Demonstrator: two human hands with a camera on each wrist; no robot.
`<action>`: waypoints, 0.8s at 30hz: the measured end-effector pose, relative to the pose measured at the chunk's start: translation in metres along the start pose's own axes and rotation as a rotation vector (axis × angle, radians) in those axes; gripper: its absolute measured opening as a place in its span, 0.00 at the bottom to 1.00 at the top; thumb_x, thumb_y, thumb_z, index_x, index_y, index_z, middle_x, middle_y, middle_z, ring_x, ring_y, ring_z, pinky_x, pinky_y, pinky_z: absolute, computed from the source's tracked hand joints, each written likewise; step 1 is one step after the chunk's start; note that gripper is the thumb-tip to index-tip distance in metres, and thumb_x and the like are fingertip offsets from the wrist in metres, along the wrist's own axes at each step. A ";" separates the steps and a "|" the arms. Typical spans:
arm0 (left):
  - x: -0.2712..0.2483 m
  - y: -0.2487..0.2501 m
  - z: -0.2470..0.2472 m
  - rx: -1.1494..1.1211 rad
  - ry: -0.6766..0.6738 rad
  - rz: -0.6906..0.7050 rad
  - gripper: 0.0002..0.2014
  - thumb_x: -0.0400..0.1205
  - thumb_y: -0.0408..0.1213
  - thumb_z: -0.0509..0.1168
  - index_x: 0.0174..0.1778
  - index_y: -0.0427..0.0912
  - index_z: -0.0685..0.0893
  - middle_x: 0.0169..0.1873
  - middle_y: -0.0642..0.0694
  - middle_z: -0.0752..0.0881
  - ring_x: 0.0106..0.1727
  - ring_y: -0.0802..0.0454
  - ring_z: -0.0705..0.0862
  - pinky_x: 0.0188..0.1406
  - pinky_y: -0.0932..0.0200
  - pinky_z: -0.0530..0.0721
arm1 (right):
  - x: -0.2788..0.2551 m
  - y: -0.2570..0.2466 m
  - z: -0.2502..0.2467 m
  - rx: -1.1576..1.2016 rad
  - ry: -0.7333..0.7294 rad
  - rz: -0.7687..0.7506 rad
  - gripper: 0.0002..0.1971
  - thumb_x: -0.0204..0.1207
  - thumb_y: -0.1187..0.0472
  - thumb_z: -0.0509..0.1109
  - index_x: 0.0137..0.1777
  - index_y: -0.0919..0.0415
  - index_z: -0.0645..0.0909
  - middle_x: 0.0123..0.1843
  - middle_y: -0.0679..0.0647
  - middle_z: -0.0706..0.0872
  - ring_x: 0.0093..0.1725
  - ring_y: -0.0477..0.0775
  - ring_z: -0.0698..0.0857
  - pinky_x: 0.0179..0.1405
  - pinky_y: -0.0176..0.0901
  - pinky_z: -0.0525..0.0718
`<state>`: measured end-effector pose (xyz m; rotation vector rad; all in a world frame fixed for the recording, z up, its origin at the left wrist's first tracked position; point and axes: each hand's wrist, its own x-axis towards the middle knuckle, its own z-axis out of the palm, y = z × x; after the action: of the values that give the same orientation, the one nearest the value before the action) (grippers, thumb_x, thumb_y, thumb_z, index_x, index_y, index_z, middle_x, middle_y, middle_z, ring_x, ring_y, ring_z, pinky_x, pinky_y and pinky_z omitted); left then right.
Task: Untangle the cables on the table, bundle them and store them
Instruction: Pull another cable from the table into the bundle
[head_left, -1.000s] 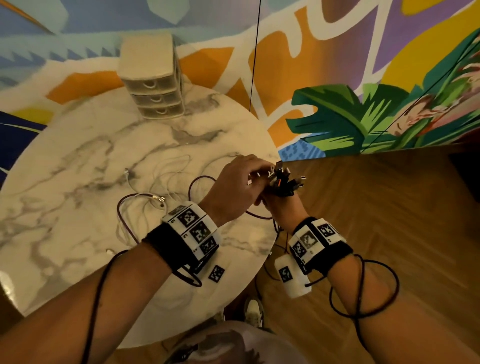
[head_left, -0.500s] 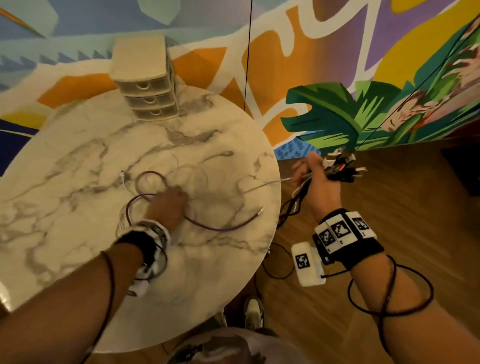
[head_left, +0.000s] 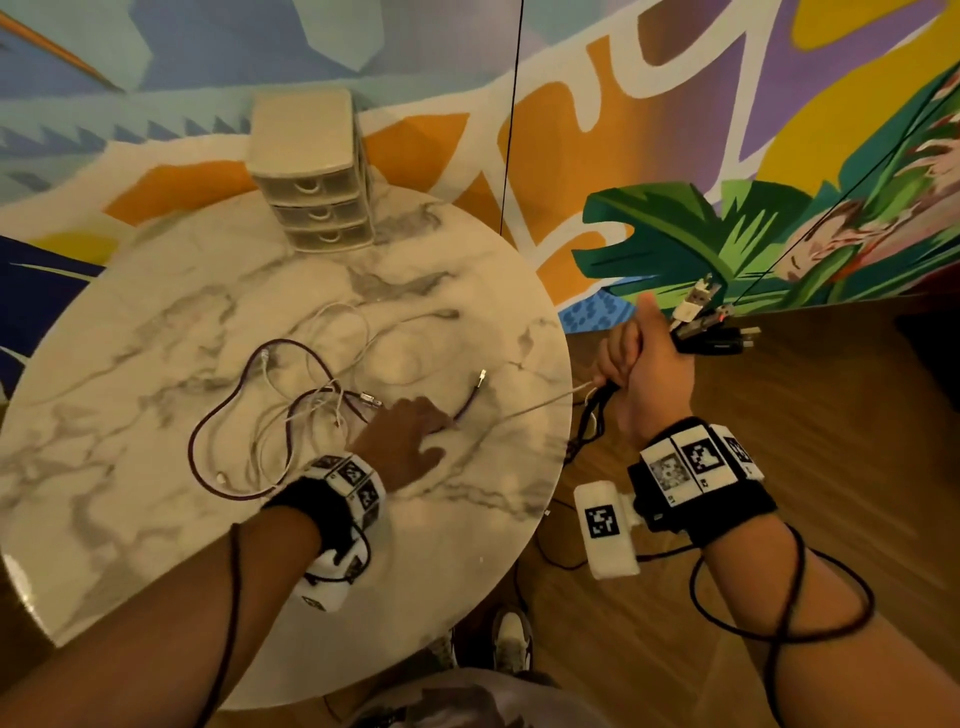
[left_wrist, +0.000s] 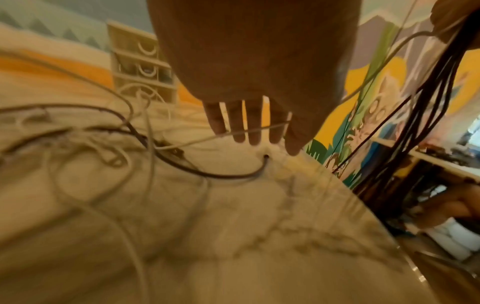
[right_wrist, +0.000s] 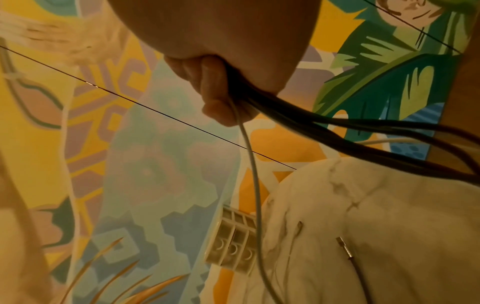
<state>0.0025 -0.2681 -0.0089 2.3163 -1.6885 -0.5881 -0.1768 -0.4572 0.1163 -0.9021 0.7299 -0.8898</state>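
Note:
A tangle of maroon cable (head_left: 244, 395) and thin white cables (head_left: 332, 332) lies on the round marble table (head_left: 130, 364). My left hand (head_left: 415, 421) rests flat on the table over the maroon cable, near its metal-plug end (head_left: 480, 379). In the left wrist view its fingers (left_wrist: 249, 131) are straight and spread, and a white cable (left_wrist: 197, 140) crosses them. My right hand (head_left: 623, 358) is off the table's right edge and grips a bundle of dark cables (right_wrist: 337, 127). The bundle's plug ends (head_left: 706, 327) stick out above the fist. One taut white cable (head_left: 540, 405) runs from that fist to the table.
A small beige three-drawer unit (head_left: 311, 171) stands at the table's far edge, its drawers shut. The painted wall is behind it, wooden floor to the right. Dark cable loops (head_left: 592, 421) hang from my right hand past the table's rim. My shoes (head_left: 511, 639) show below.
One second ago both hands met at the bundle. My left hand let go, dropped to the tangle, then slid right along the maroon cable. My right hand carried the bundle right.

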 end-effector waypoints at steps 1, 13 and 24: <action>-0.001 0.005 0.008 -0.010 -0.029 -0.003 0.23 0.73 0.54 0.54 0.51 0.44 0.86 0.52 0.41 0.83 0.52 0.38 0.81 0.53 0.42 0.79 | 0.001 -0.001 -0.001 0.004 0.009 -0.006 0.30 0.86 0.52 0.56 0.21 0.61 0.57 0.15 0.51 0.57 0.15 0.50 0.57 0.18 0.35 0.63; 0.011 -0.024 -0.108 -0.307 0.464 -0.398 0.16 0.87 0.42 0.56 0.37 0.39 0.81 0.32 0.44 0.82 0.35 0.52 0.83 0.39 0.58 0.78 | -0.013 -0.019 -0.009 -0.584 -0.015 -0.036 0.23 0.84 0.51 0.59 0.26 0.57 0.69 0.16 0.45 0.71 0.18 0.43 0.67 0.22 0.34 0.66; 0.007 0.134 -0.083 0.090 0.462 0.029 0.11 0.82 0.33 0.57 0.59 0.41 0.78 0.34 0.44 0.83 0.36 0.42 0.79 0.35 0.54 0.66 | -0.035 0.024 0.034 -0.688 -0.222 0.186 0.23 0.83 0.52 0.60 0.26 0.59 0.69 0.17 0.52 0.68 0.17 0.48 0.67 0.25 0.46 0.64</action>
<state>-0.0746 -0.3221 0.1172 2.2531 -1.5434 0.0367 -0.1561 -0.4067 0.1157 -1.4840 0.9250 -0.3535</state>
